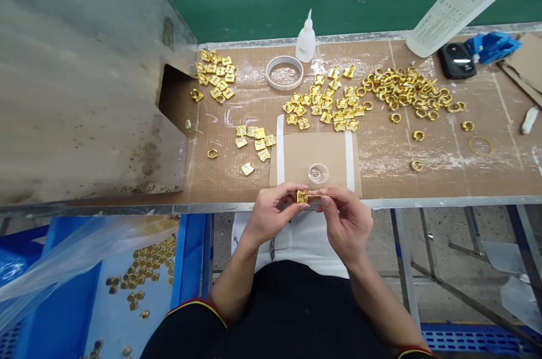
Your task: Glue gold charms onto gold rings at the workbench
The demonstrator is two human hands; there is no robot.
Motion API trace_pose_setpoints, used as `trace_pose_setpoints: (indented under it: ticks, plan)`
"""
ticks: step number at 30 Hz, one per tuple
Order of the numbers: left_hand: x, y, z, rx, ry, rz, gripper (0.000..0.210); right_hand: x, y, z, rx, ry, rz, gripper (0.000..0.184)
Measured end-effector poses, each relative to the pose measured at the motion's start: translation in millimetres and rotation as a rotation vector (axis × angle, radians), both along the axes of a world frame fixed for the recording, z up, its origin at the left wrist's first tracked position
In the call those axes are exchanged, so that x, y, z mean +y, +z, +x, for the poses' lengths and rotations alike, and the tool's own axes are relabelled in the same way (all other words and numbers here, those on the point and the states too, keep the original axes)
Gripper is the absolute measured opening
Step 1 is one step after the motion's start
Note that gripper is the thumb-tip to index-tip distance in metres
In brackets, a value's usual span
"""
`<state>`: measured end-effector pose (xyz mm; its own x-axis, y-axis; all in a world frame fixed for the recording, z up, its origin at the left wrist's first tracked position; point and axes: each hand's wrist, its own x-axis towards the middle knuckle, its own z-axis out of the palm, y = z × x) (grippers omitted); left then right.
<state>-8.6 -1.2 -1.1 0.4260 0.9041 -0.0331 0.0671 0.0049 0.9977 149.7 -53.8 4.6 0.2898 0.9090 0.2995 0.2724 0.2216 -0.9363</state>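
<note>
My left hand (270, 211) pinches a small gold square piece (302, 196) between thumb and fingers, just over the table's front edge. In my right hand (349, 224) is a thin brownish stick (314, 197), its tip meeting or nearly meeting the gold piece; contact is hard to make out. Just beyond the fingers, a small clear round dish (318, 173) rests on a cardboard pad (313, 147) with white tape strips along two sides. What the dish contains is too small to tell.
Gold square pieces (316, 100) lie in groups beyond the pad and to its left. Gold rings (406, 88) are heaped at right. A tape roll (270, 75), a white nozzle bottle (306, 43) and a black device (457, 61) stand behind. A metal housing (84, 77) blocks the left.
</note>
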Motion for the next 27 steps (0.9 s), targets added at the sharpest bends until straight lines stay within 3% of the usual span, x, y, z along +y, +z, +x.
trace_pose_setpoints:
  ticks: [27]
  plan:
    - [-0.2, 0.8, 0.0, -0.008, -0.004, -0.009, 0.029, 1.9, 3.6, 2.9, -0.115, 0.039, 0.069, 0.018]
